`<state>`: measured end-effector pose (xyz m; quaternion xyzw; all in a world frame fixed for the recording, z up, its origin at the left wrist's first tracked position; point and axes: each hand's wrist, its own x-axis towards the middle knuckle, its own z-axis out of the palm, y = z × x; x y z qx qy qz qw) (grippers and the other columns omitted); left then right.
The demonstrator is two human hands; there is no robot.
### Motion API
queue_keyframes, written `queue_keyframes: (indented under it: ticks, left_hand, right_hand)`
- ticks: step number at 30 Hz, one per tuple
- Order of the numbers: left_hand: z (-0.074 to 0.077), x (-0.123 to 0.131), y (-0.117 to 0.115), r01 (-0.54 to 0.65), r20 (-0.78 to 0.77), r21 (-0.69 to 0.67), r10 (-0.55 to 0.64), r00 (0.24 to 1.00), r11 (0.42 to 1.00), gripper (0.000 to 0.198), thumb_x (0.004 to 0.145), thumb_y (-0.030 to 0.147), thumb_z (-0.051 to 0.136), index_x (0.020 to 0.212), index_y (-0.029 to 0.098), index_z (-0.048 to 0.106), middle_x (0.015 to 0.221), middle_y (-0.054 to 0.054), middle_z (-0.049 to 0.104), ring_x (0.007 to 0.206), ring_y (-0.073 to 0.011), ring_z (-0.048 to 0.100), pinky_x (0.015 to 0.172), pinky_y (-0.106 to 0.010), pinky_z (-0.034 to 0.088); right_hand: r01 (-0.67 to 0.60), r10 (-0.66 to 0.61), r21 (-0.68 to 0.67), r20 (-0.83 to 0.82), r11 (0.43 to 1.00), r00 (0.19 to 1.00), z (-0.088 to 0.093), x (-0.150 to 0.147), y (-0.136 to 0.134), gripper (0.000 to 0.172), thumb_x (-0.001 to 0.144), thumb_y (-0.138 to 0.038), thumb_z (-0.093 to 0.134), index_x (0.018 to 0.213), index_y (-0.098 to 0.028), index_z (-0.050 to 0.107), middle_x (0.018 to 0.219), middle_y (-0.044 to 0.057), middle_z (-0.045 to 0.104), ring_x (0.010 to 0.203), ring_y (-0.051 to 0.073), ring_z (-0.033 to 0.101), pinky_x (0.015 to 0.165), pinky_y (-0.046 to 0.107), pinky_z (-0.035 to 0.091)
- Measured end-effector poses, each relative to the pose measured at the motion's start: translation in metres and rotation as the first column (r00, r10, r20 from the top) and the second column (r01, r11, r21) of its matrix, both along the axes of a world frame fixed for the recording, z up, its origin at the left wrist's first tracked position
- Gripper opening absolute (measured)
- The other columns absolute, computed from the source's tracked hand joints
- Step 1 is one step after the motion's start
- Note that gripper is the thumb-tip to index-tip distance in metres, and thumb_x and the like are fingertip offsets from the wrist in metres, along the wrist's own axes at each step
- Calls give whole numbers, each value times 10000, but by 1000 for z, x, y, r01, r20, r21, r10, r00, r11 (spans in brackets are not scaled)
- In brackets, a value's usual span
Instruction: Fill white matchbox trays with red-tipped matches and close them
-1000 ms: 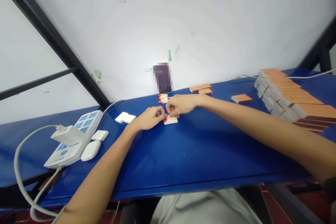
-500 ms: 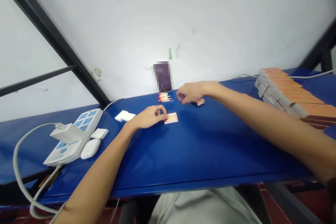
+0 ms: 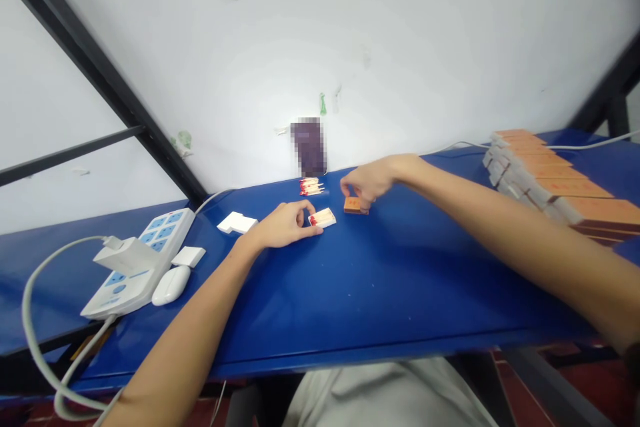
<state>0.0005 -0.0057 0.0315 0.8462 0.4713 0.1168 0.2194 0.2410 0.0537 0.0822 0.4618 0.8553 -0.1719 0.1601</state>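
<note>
My left hand (image 3: 284,224) grips the left end of a small white matchbox tray (image 3: 325,217) between thumb and fingers. Red-tipped matches lie inside the tray, which sits slightly turned. Just to the right, my right hand (image 3: 373,180) has its fingers closed around an orange matchbox sleeve (image 3: 353,205) at the table surface. Part of the sleeve is hidden behind the fingers. Behind the tray, near the wall, lies a loose bunch of red-headed matches (image 3: 311,186).
Stacked orange matchboxes (image 3: 575,187) stand at the right. To the left are a white power strip (image 3: 107,303) with a plugged-in charger, a rounded white case (image 3: 171,285), a white square block (image 3: 189,256) and white flat pieces (image 3: 237,222). A blurred dark rectangle (image 3: 309,147) leans on the wall.
My right hand has come down onto the orange sleeve, which now shows farther left. My left hand has shifted its grip, and the tray has tilted and moved slightly left and back.
</note>
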Motion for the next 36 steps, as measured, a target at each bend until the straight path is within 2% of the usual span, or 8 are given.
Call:
queue_keyframes:
  ticks: [3,10,12,15,17,23,28,36]
  left_hand:
    - [-2,1,1,-27,-18,39,27,999,999,425,778,598,642,927,203,596,621,30,558,570,-142,516,533,-252,314]
    - [-3,1,1,19,32,46,-20,999,999,400,787,556,656,958,196,624,615,46,534,551,-123,495,532,-247,325]
    - [-4,1,1,14,51,22,-15,999,1000,390,780,536,670,960,192,626,632,41,562,557,-122,510,532,-245,340]
    - [-4,0,1,-3,75,-13,3,997,1000,381,763,502,695,970,189,632,683,25,615,596,-132,555,548,-243,376]
    - [-4,0,1,-12,87,-25,15,996,1000,389,749,492,712,977,185,643,702,16,633,617,-137,574,558,-244,393]
    - [-3,0,1,-22,115,-55,28,993,998,393,727,463,739,979,170,669,702,8,645,601,-127,564,555,-242,396]
    - [-4,0,2,-19,135,-83,30,990,996,427,721,476,742,1006,164,678,684,6,644,583,-130,557,538,-245,390]
    - [-5,-1,2,0,148,-99,14,989,995,482,757,486,704,1110,158,676,695,-8,662,590,-141,566,549,-247,398]
  right_hand:
    - [-106,103,-63,-56,992,993,0,-8,-6,607,565,-365,804,1113,-221,589,872,-1,636,689,154,542,617,268,341]
    - [-130,135,51,-111,990,985,6,-17,-21,771,609,-387,774,1298,-209,477,1044,39,636,771,179,562,616,271,358]
    - [-144,148,64,-76,988,986,5,-17,-20,677,624,-385,757,1239,-206,537,1021,37,649,772,183,569,613,274,357]
    - [-169,170,68,-7,983,985,3,-16,-17,411,664,-384,710,1023,-191,654,909,28,667,743,183,572,603,282,343]
    - [-190,191,67,-8,980,982,2,-16,-16,322,679,-375,690,939,-185,677,863,24,669,721,176,569,596,284,333]
    - [-181,183,107,-15,978,983,0,-17,-15,336,637,-400,722,896,-188,683,835,27,666,693,176,563,591,285,325]
    - [-159,161,116,-11,981,987,-2,-18,-15,357,651,-369,712,955,-184,685,861,42,666,709,181,567,602,286,330]
    - [-219,227,112,-63,969,972,-1,-19,-16,345,660,-286,700,990,-184,699,880,29,677,720,169,568,613,279,340]
